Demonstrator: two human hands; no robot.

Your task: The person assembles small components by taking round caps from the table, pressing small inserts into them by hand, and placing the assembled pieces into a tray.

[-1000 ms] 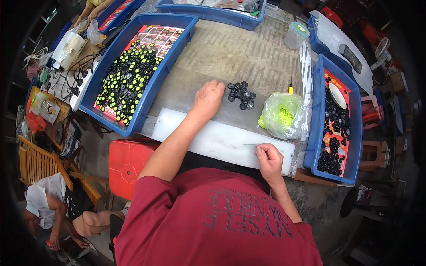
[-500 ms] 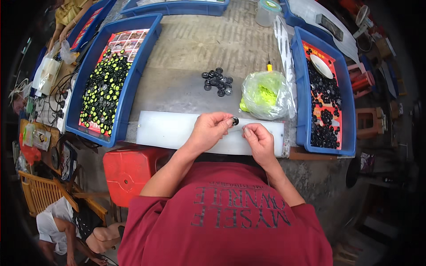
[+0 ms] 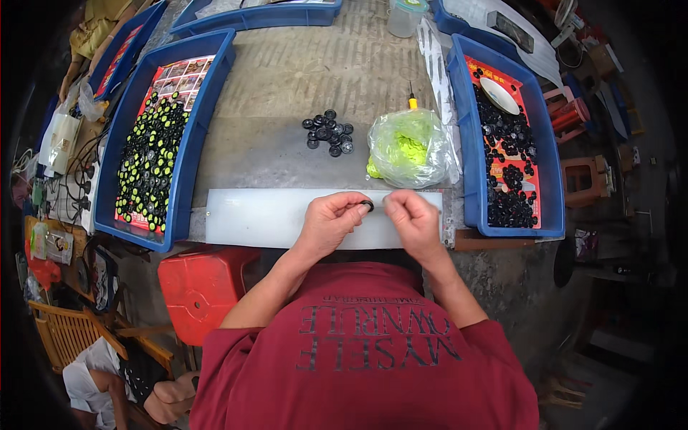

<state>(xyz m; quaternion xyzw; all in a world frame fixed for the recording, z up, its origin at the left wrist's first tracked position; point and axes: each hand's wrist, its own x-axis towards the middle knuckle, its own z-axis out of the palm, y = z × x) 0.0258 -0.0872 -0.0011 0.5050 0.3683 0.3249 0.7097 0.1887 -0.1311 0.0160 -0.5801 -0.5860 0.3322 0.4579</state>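
Small black ring (image 3: 367, 206) sits pinched in the left hand (image 3: 331, 223) fingers. It looks light, hard and easy to drop, so hold its rim. The right hand (image 3: 412, 221) fingers are curled shut; I cannot tell what they hold.

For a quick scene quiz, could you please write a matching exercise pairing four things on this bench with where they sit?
Things:
1. small black ring
2. loose pile of black parts
3. clear bag of yellow-green pieces
4. white dish

Places:
A. inside the right blue tray
B. pinched in the left hand
C. on the bare tabletop, left of the bag
D. just beyond the right hand

Pairs: 1-B, 2-C, 3-D, 4-A
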